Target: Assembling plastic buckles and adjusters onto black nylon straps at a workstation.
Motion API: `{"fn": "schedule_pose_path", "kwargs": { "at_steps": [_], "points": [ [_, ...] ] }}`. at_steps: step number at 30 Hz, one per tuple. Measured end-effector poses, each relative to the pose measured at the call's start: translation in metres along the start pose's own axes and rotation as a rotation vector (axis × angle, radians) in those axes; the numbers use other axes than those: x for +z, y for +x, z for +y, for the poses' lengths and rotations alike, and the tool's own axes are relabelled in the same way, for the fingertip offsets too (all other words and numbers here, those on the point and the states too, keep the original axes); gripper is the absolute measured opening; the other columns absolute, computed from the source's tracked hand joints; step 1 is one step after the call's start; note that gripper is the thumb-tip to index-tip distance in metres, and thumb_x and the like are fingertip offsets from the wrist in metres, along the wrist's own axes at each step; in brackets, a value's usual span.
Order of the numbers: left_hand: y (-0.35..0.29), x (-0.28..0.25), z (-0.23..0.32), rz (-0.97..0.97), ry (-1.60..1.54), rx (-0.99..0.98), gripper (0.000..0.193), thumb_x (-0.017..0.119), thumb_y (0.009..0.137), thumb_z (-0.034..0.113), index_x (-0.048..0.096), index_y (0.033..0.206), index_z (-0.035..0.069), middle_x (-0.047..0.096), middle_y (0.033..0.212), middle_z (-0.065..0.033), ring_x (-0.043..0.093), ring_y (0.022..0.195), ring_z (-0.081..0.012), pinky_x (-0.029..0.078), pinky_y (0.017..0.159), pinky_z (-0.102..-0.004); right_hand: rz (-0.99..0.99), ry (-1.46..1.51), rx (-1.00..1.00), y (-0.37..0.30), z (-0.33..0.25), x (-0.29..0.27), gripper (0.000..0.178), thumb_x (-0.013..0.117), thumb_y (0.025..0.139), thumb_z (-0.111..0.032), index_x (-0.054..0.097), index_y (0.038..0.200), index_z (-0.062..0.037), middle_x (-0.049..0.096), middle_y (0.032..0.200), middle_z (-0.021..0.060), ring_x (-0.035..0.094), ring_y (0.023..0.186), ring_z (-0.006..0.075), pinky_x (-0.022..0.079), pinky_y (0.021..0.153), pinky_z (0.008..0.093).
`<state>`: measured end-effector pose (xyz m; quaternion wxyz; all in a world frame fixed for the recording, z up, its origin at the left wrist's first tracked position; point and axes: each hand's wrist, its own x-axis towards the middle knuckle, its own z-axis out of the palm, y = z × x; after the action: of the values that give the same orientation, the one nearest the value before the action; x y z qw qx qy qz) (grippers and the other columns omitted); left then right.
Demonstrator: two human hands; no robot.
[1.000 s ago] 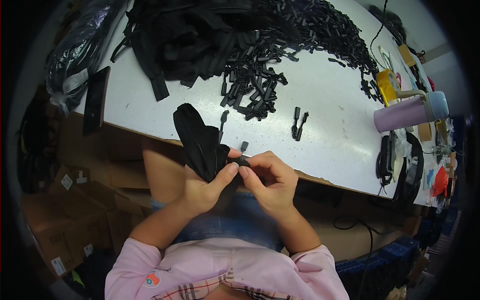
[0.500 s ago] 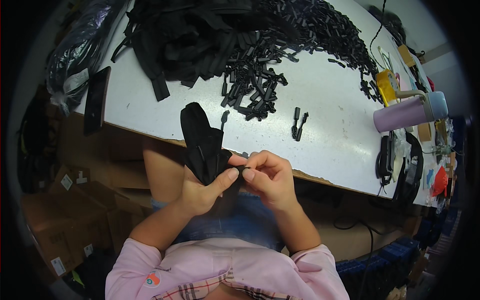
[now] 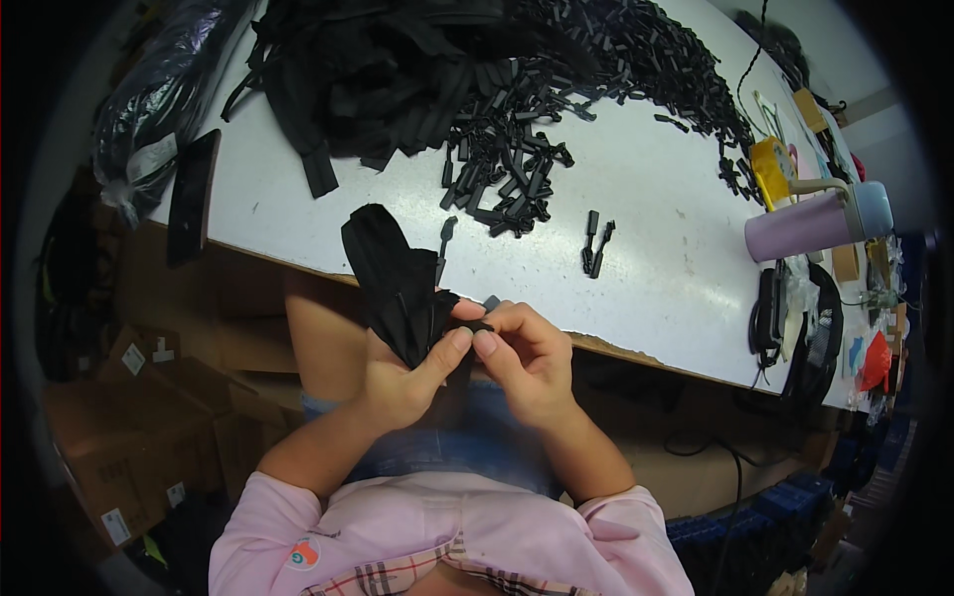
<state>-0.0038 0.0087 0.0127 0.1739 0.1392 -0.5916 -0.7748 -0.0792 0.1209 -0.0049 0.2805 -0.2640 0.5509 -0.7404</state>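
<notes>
A bundle of folded black fabric strips [image 3: 386, 268] stands up out of my left hand [image 3: 399, 385], whose fingers are closed around its lower part. My right hand [image 3: 533, 366] pinches a small black end of the fabric, thumb tip beside the left thumb tip. Both hands are over my lap, just in front of the table edge. A small grey piece [image 3: 491, 302] shows behind the right fingers; its kind is unclear. Just beyond the bundle, a single black zipper-pull-like piece [image 3: 446, 236] lies on the table, and two more such pieces [image 3: 598, 244] lie farther right.
A heap of black fabric strips [image 3: 368, 89] and a large spread of small black pieces [image 3: 507, 169] cover the far side of the white table [image 3: 656, 288]. A dark phone-like slab [image 3: 193, 199] overhangs the left edge. A lilac bottle [image 3: 795, 226] lies at right.
The fabric bundle has tilted slightly left. My right hand has shifted a little left, bringing the thumbs closer together; both hands keep their hold.
</notes>
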Motion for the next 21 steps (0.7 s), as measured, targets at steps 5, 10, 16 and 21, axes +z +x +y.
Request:
{"fn": "schedule_pose_path", "kwargs": {
  "at_steps": [5, 10, 16, 21],
  "points": [
    [0.004, -0.006, 0.005, -0.059, 0.103, 0.047, 0.017, 0.057, 0.079, 0.013, 0.053, 0.09, 0.001, 0.051, 0.082, -0.0043, 0.046, 0.055, -0.0047, 0.036, 0.044, -0.0151, -0.069, 0.197, 0.217, 0.001, -0.006, -0.004, 0.009, 0.053, 0.082, -0.009, 0.051, 0.082, -0.0002, 0.047, 0.069, -0.0013, 0.039, 0.058, 0.0027, 0.032, 0.051, 0.0161],
    [0.006, -0.014, 0.009, -0.092, -0.014, -0.128, 0.014, 0.057, 0.08, 0.011, 0.057, 0.089, 0.001, 0.056, 0.071, -0.0016, 0.047, 0.054, -0.0027, 0.037, 0.046, -0.0162, 0.003, -0.241, -0.215, 0.0, 0.001, -0.001, 0.007, 0.056, 0.079, -0.005, 0.052, 0.082, 0.0001, 0.047, 0.067, -0.0005, 0.038, 0.053, 0.0023, 0.03, 0.046, 0.0161],
    [-0.001, -0.011, -0.003, 0.015, 0.048, 0.054, 0.012, 0.057, 0.081, 0.013, 0.056, 0.085, 0.002, 0.052, 0.065, 0.0023, 0.042, 0.047, -0.0015, 0.032, 0.041, -0.016, -0.034, -0.046, 0.036, 0.008, -0.011, 0.002, 0.009, 0.061, 0.073, -0.004, 0.054, 0.076, 0.0, 0.045, 0.058, -0.0032, 0.035, 0.046, 0.0008, 0.028, 0.042, 0.017],
    [0.011, -0.016, 0.009, 0.078, 0.019, -0.043, 0.018, 0.053, 0.084, 0.02, 0.054, 0.085, 0.002, 0.05, 0.062, 0.0006, 0.04, 0.044, -0.0026, 0.03, 0.038, -0.0165, -0.427, -0.426, 0.035, 0.005, -0.007, 0.002, 0.015, 0.065, 0.068, -0.008, 0.054, 0.076, -0.0022, 0.048, 0.057, 0.0033, 0.043, 0.045, 0.0101, 0.035, 0.041, 0.0224]
  ]
}}
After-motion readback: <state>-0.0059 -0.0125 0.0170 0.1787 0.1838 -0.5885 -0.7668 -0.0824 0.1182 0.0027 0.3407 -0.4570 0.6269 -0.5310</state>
